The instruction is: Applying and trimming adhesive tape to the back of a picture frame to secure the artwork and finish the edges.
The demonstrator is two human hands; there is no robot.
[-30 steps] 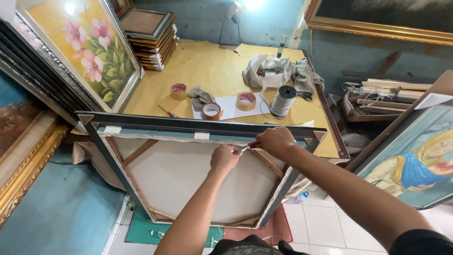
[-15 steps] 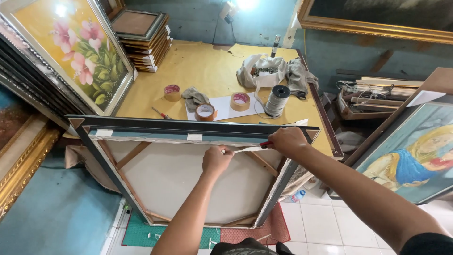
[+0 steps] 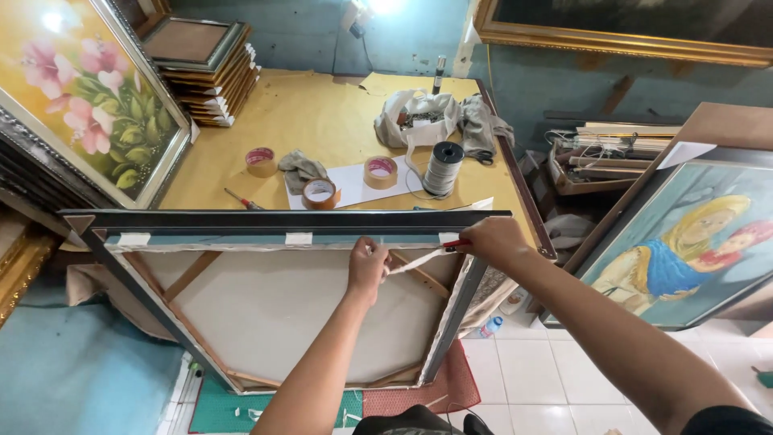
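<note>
A large dark picture frame (image 3: 282, 219) leans against the table with the back of its canvas (image 3: 290, 314) facing me. Wooden stretcher bars cross the corners. Three white tape pieces (image 3: 299, 238) sit along the top edge. My left hand (image 3: 367, 267) pinches one end of a thin white strip (image 3: 415, 261) at the canvas's top edge. My right hand (image 3: 495, 242) is closed on a small red-handled tool (image 3: 454, 243) at the frame's top right corner, where the strip's other end meets it.
The yellow table (image 3: 322, 129) behind the frame holds three tape rolls (image 3: 320, 193), a thread spool (image 3: 444, 167), a screwdriver (image 3: 241, 199), a cloth, a white bag (image 3: 415, 121) and stacked frames (image 3: 205, 72). A flower painting (image 3: 88, 105) leans at left, a portrait painting (image 3: 684, 242) at right.
My right hand has moved right along the top edge to the frame's corner, and the white strip between my hands has grown longer. My left hand has also shifted right.
</note>
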